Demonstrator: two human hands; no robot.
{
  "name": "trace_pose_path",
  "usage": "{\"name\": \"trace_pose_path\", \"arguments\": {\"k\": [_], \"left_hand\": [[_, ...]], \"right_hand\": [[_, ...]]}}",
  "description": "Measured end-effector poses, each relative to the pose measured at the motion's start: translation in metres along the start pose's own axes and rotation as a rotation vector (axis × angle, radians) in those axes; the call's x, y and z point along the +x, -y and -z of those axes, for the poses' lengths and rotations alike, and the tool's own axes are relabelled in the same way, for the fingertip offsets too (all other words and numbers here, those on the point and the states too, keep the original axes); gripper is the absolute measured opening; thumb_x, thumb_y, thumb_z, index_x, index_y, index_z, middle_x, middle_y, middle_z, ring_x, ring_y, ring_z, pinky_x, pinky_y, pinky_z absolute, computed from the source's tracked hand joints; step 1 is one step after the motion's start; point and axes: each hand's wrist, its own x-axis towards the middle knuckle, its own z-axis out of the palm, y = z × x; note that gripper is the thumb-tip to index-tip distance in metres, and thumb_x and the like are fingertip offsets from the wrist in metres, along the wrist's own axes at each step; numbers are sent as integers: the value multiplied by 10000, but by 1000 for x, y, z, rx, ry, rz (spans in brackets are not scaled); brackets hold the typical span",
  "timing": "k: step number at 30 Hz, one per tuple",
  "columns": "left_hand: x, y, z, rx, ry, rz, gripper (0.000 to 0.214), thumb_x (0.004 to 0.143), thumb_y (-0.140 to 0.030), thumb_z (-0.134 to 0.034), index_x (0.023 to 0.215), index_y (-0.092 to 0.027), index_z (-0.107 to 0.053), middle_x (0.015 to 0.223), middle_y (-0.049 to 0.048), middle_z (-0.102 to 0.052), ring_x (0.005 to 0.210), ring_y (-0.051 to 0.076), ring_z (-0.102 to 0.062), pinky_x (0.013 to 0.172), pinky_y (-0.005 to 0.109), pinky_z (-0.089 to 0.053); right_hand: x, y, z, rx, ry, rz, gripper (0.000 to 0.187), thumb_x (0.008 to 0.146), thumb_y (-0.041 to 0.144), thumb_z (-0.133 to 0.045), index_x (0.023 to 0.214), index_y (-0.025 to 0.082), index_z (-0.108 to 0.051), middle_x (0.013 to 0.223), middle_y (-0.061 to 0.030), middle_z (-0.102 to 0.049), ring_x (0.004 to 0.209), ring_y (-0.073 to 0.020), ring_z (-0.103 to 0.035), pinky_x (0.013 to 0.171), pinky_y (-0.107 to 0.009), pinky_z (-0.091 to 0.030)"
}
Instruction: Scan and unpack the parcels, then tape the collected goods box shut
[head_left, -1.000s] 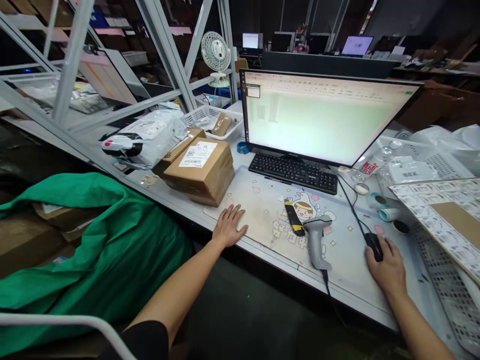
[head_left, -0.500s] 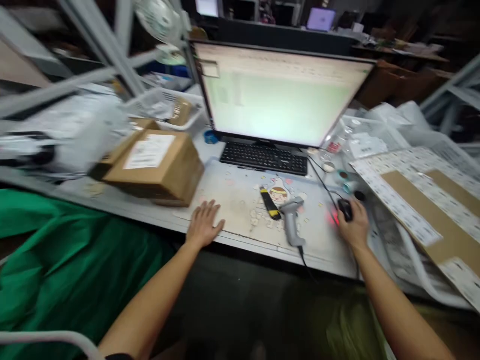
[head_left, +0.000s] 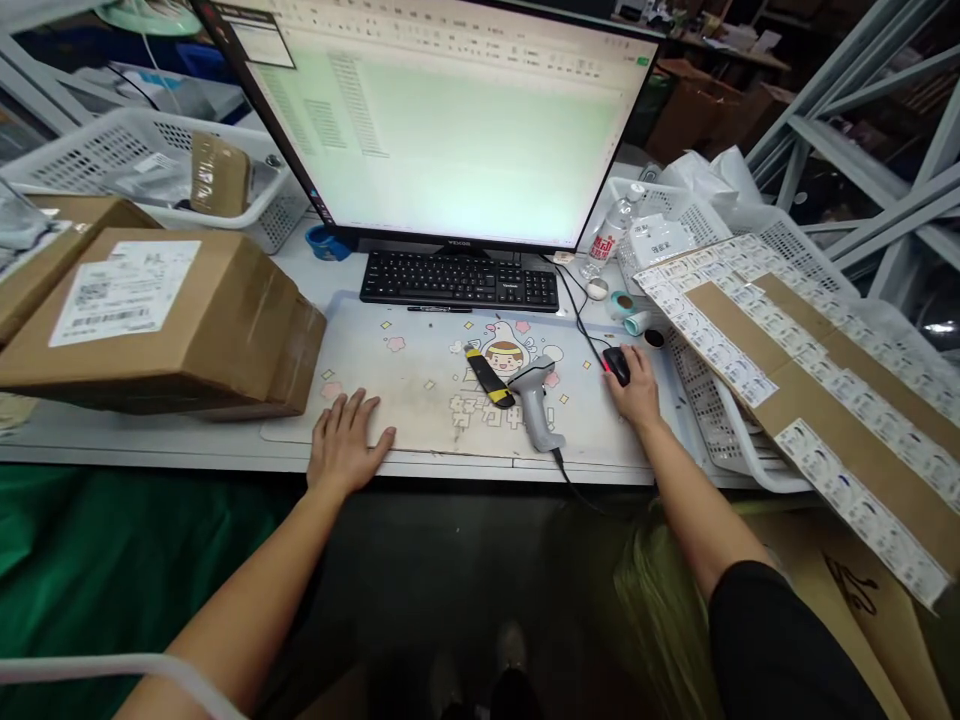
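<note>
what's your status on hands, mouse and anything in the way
Right hand on black mouse. Left hand palm down on desk mat. Scanner and yellow-black cutter lie between hands, touching neither.

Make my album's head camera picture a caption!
Right hand on the mouse, left hand resting on the desk mat.

Dressed in a black sleeve (head_left: 769, 640) ending near the right elbow, with dark legwear (head_left: 517, 697) and pale, dimly visible shoes (head_left: 512, 648).
</note>
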Motion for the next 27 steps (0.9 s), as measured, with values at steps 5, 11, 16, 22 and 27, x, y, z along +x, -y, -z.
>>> {"name": "trace_pose_path", "arguments": {"k": [5, 11, 16, 22, 27], "left_hand": [[0, -1, 0, -13, 4, 5, 692, 989, -528, -438, 1574, -171, -536, 1750, 121, -394, 1669, 353, -233, 1363, 550, -166], [1, 0, -2, -28, -6, 3, 710, 980, -542, -422, 1557, -147, -542, 1748, 129, -395, 1669, 362, -227, 1371, 539, -145], [0, -2, 0, -28, -7, 0, 710, 988, -541, -417, 1559, -139, -542, 1744, 142, -398, 1666, 367, -232, 1366, 548, -155], [1, 1, -2, -5, 0, -13, 691, 1004, -532, -433, 1581, -165, -527, 1761, 113, -377, 1673, 347, -225, 1364, 546, -156], [-1, 1, -1, 51, 18, -1, 678, 1002, -507, -481, 1590, -173, -529, 1761, 114, -376, 1660, 362, -269, 1356, 560, -201]], "right_hand": [[-40, -1, 2, -90, -118, -209, 895, 960, 583, -620, 1636, 72, -335, 1571, -320, -460, 1453, -457, -442, 1193, -660, -382], [-108, 54, -8, -93, 66, -333, 755, 1026, 390, -453, 1688, 74, -272, 993, -181, -691, 945, -377, -662, 889, -529, -546], [-56, 26, 33, -233, -31, -196, 676, 1024, 316, -426, 1660, 89, -398, 967, -164, -671, 896, -324, -650, 883, -506, -546], [-2, -24, 57, -314, 24, -195, 524, 998, 342, -513, 1439, 79, -619, 1250, -263, -669, 1206, -388, -618, 1068, -554, -494], [-14, -3, 5, -92, -33, 109, 670, 969, 440, -571, 1560, 131, -513, 1524, -225, -580, 1397, -375, -534, 1182, -591, -446]]}}
